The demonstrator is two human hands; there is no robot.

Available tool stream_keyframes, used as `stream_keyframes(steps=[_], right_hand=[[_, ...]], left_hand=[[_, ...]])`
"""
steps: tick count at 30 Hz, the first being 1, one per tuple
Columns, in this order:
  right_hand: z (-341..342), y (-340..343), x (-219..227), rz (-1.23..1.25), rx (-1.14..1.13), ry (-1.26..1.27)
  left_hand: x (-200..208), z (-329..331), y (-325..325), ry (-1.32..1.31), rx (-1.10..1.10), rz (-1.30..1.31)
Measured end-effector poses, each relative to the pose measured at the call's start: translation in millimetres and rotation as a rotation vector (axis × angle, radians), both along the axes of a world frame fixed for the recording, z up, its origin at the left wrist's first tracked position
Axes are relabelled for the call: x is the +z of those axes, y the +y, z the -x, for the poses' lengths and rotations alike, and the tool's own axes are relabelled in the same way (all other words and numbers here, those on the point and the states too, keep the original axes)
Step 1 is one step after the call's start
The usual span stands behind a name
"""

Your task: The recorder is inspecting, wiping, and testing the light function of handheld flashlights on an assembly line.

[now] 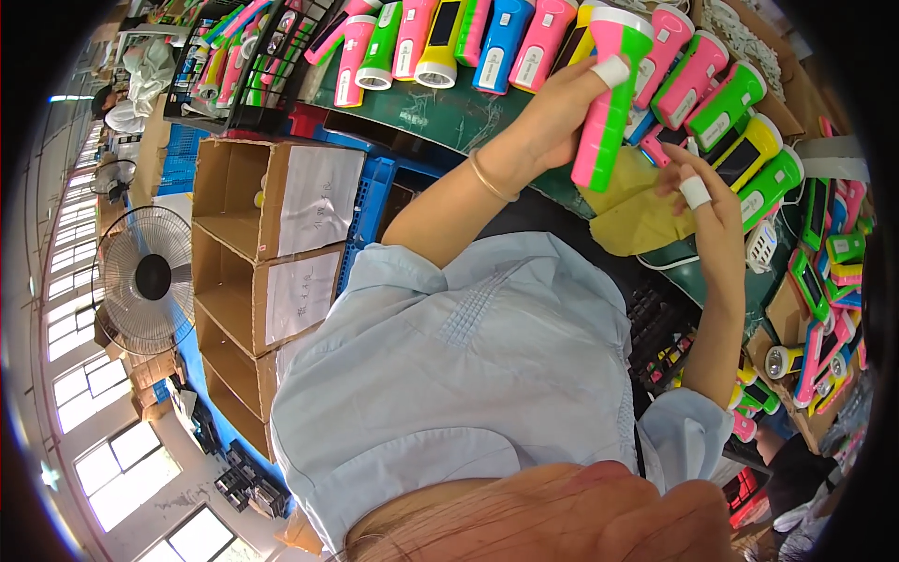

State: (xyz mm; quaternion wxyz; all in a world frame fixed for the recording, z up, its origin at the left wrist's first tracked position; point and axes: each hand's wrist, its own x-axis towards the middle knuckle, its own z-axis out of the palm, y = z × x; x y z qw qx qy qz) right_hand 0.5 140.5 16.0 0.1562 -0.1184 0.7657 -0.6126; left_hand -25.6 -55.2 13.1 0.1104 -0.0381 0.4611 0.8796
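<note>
My left hand (pixel 559 114), with a white wrap on a finger and a bangle at the wrist, is closed around a pink and green flashlight (pixel 605 131). The flashlight is held upright in the picture, its wide pink head at the top. To its right, my right hand (pixel 709 195) has its fingers apart and slightly bent, with another white wrap on one. Nothing shows in its grip. Beside these fingers, a crumpled yellow cloth (pixel 635 217) lies on the green tabletop (pixel 421 114). A green-and-pink flashlight (pixel 726 105) stands in the row just beyond my right hand.
Several coloured flashlights line the table's far edge, including a blue one (pixel 504 47). A white power strip (pixel 761 245) sits at the right, near a carton of loose flashlights (pixel 813 290). On the left are a cardboard shelf box (pixel 234 234), a black wire basket (pixel 211 112) and a fan (pixel 150 278).
</note>
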Motion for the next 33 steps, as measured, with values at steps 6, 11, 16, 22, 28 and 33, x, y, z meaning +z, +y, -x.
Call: stream_keyframes(steps=[6,11,16,22,28,33], right_hand=[[8.9,-22.2,-18.2,0.241,0.008,-0.244],[6.0,-26.4,-19.8,0.222,0.010,-0.146],[5.5,-42.1,-26.7,0.225,-0.132,0.112],[5.0,-48.3,-24.1,-0.415,-0.441,0.645],[9.3,-24.9,-11.9,-0.118,-0.188,0.394],[17.8,-12.8,-23.8,0.254,-0.045,-0.182]], left_hand=[[2.3,0.6,27.5,0.249,0.056,0.055],[4.5,7.3,38.7,0.191,0.154,0.029],[-2.6,19.6,44.2,0.223,0.234,0.379],[-6.1,25.2,48.6,0.049,0.192,-0.214],[1.7,30.3,33.7,-0.083,0.008,-0.324],[-9.6,29.0,51.5,0.038,0.093,-0.305]])
